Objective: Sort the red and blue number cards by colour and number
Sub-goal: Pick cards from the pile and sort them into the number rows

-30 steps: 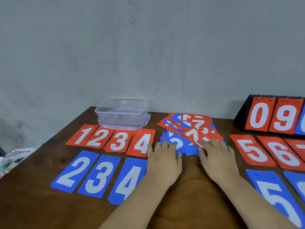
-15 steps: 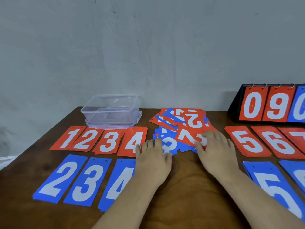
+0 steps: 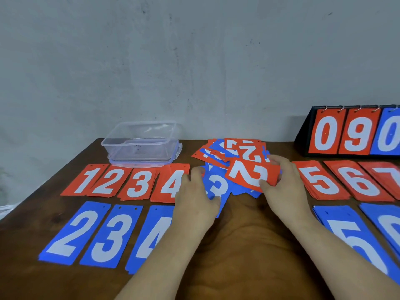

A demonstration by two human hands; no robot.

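From flat, your right hand [image 3: 281,187] pinched a red card [image 3: 249,175] atop the mixed pile [image 3: 218,151]; left hand [image 3: 194,198] gripped blue 3 card [image 3: 217,185] at its near edge. Placing likely next.

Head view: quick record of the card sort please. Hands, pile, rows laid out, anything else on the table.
left hand: pinches blue 3 card at the pile's near edge
right hand: pinches red 2 card, digit upside down
pile: mixed red and blue cards, unsorted, mid table
red row: 1 2 3 4 left of pile; 5 6 7 right
blue row: 2 3 4 left; 5 right, next card cut off
other: clear box back left; score stand back right, showing 0 9 0
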